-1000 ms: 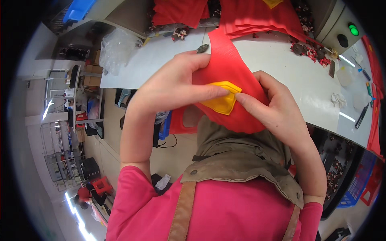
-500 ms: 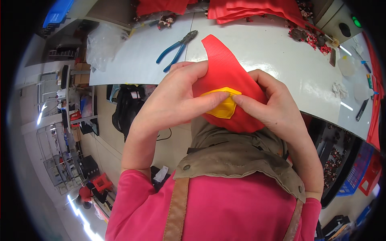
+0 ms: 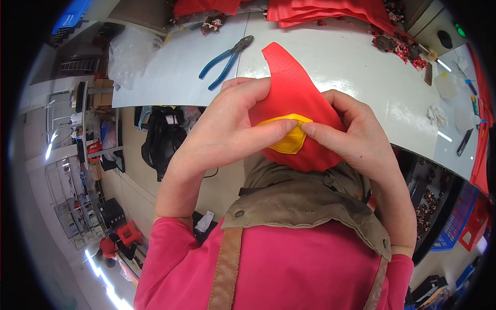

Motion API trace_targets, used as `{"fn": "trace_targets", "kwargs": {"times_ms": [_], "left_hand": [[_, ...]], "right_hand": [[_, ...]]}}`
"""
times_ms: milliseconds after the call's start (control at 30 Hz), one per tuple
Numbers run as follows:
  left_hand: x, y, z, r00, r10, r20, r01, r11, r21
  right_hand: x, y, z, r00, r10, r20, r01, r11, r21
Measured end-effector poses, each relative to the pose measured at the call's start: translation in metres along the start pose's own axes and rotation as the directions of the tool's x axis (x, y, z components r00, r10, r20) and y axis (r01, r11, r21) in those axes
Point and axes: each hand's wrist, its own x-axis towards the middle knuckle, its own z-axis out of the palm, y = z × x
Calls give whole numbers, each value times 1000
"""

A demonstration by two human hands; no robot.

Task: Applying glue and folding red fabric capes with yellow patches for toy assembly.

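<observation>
1. Left hand (image 3: 235,118), at the red piece's (image 3: 295,77) 9 o'clock: fingers gripping it, thumb on the yellow patch (image 3: 291,144).
2. Right hand (image 3: 357,129), at 3 o'clock: fingers gripping it, thumb at the patch's edge.
3. Red piece: between both hands; pliers (image 3: 236,50) on the table (image 3: 351,64) toward its 10 o'clock.
</observation>
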Motion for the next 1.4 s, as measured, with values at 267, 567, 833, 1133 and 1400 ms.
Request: {"fn": "trace_targets", "kwargs": {"times_ms": [267, 567, 833, 1133, 1400], "left_hand": [[-1, 1, 5, 1000, 5, -1, -5, 1000, -2], [-1, 3, 5, 994, -100, 41, 103, 990, -98], [-4, 1, 12, 996, -92, 17, 93, 968, -233], [-2, -3, 23, 994, 38, -101, -61, 970, -235], [-4, -6, 9, 997, -79, 24, 82, 977, -197]], "right_hand": [[-2, -6, -5, 996, 73, 43, -73, 997, -17], [-5, -5, -5, 994, 90, 61, -89, 996, -14], [-5, -5, -6, 991, 94, 99, -94, 996, -1], [-9, 0, -3, 998, 34, 54, -35, 999, 20], [-7, -3, -1, 995, 58, 87, -58, 998, 2]]}}
